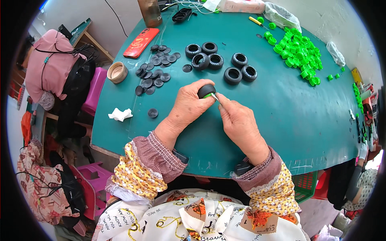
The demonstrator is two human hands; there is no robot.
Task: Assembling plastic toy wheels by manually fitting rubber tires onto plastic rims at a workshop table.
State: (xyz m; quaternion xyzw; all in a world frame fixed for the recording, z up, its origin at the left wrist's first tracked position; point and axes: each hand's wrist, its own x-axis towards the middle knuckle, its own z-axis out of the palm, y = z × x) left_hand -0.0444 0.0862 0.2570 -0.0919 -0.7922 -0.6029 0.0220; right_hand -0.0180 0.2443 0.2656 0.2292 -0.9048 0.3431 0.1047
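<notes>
At the centre of the frame our left hand (189, 105) clamps a small black tyre (206, 90) with a green hub (208, 95) showing at its lower edge. Our right hand (238, 120) pinches a thin metal tool (216, 98) against that hub. We judge the hub is being seated in the tyre; the next push needs steady pressure without slipping. Finished tyres (219, 62) lie above, loose green hubs (297, 52) upper right, black discs (155, 70) upper left, beside a flat red phone (140, 42).
</notes>
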